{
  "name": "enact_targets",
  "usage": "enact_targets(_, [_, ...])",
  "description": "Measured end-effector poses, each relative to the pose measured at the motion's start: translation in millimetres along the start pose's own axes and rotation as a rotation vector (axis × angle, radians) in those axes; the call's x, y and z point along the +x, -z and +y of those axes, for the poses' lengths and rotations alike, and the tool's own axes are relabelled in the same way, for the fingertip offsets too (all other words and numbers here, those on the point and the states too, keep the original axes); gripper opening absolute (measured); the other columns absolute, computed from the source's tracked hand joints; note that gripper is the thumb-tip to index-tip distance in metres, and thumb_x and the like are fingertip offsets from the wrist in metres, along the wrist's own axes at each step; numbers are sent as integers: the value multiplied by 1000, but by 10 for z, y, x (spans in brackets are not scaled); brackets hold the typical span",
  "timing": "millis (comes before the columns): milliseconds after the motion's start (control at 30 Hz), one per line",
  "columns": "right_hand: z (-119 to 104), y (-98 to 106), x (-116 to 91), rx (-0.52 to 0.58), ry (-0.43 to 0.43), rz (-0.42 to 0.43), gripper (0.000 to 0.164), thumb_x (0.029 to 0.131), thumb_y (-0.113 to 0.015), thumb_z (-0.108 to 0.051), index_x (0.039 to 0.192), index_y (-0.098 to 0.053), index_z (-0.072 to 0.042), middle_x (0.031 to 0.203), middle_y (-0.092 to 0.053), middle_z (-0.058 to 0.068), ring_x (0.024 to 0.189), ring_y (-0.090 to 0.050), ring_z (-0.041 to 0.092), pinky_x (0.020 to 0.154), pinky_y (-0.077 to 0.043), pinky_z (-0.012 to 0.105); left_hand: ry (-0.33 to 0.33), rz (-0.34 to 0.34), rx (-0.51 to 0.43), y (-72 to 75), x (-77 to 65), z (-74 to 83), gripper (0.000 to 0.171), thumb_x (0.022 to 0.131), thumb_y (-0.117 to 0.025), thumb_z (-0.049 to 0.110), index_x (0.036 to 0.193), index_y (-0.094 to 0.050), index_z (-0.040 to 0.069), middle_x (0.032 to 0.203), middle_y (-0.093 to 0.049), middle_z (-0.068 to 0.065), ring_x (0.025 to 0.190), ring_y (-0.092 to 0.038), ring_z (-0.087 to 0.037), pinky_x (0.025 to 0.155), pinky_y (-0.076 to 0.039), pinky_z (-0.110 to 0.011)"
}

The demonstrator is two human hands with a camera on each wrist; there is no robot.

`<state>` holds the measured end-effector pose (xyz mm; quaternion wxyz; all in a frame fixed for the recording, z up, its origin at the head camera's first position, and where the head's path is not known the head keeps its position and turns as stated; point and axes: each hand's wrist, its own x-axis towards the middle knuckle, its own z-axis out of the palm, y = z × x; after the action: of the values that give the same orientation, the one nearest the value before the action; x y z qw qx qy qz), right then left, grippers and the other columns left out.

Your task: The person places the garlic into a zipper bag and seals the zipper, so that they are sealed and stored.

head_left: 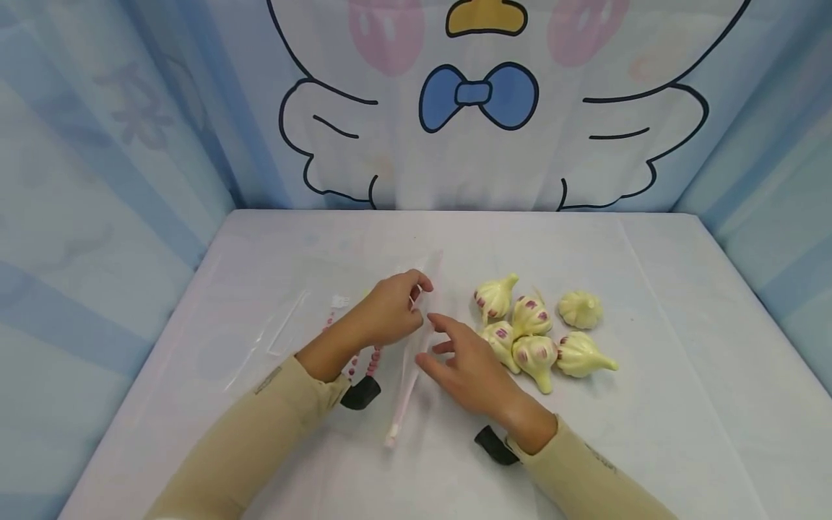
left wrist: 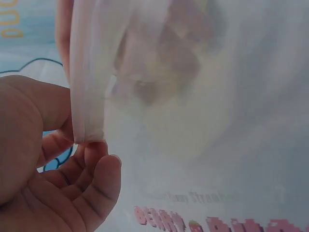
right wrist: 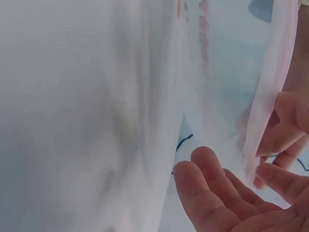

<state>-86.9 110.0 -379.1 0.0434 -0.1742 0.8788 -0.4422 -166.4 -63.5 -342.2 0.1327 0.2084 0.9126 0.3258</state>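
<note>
A clear zip bag (head_left: 406, 393) with pink print stands between both hands, its pale zip strip (left wrist: 88, 72) running along the mouth edge. My left hand (head_left: 390, 307) pinches the far part of that strip, its fingertips at the strip's end in the left wrist view. On the other side, my right hand (head_left: 471, 368) reaches toward the strip with thumb and fingers spread apart. In the right wrist view its fingers (right wrist: 207, 193) are loosely extended beside the film. Several pale yellow garlic bulbs (head_left: 534, 357) with purple patches lie just beyond the right hand.
The white-covered table (head_left: 676, 404) has curtains on its left and right sides and a cartoon backdrop (head_left: 477, 166) behind it. One garlic bulb (head_left: 581, 309) sits slightly apart, at the right of the group. Black wrist bands (head_left: 361, 393) show below the sleeves.
</note>
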Motion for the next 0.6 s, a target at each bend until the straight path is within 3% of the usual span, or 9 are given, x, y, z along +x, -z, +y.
enact_targets(133, [-16, -8, 37, -7, 9, 35, 54, 93, -69, -14, 141, -51, -1, 129, -60, 14, 96, -69, 20, 79, -58, 36, -33, 6, 31, 18, -112, 85, 38, 87, -54, -4, 124, -57, 4, 101, -56, -9, 84, -53, -22, 69, -50, -32])
enact_targets(400, [3, 8, 73, 12, -94, 130, 42, 88, -72, -11, 129, -64, -2, 111, -69, 8, 77, -65, 12, 68, -55, 30, -116, 158, 413, -56, -357, 286, 42, 88, -63, 0, 129, -62, 8, 112, -55, -16, 71, -56, -19, 64, -52, -25])
enact_targets(500, [-5, 15, 86, 27, -107, 152, 42, 87, -71, -10, 128, -65, -2, 98, -70, 7, 72, -63, 12, 63, -53, 29, -129, 172, 462, -76, -418, 267, 41, 86, -67, 5, 127, -65, 9, 107, -54, -15, 69, -55, -19, 62, -52, -27])
enact_targets(600, [-8, 18, 96, 31, -104, 157, 42, 87, -70, -10, 128, -64, -2, 95, -69, 8, 70, -62, 12, 60, -51, 28, -109, 139, 436, -98, -473, 217, 44, 84, -69, 9, 128, -63, 10, 109, -55, -16, 68, -56, -20, 59, -50, -29])
